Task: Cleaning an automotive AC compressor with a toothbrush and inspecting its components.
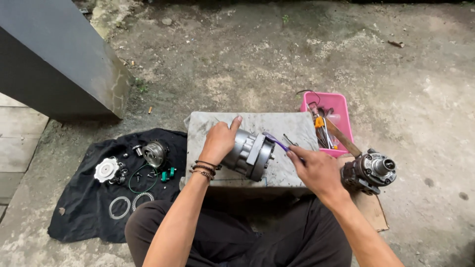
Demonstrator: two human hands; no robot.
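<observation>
My left hand (220,140) grips a grey metal cylindrical housing (252,154) lying on its side on a pale stone slab (292,126). My right hand (316,170) holds a purple-handled tool (275,142) whose tip touches the flanged end of the housing. Dark bead bracelets circle my left wrist. My legs in dark trousers are below the slab.
A black cloth (84,207) at left carries a white disc (106,169), a round metal part (155,153), rings, a green loop and small pieces. A pink tray (341,106) of tools stands behind right. Another metal assembly (370,172) rests on cardboard at right. A dark pillar (54,59) rises at upper left.
</observation>
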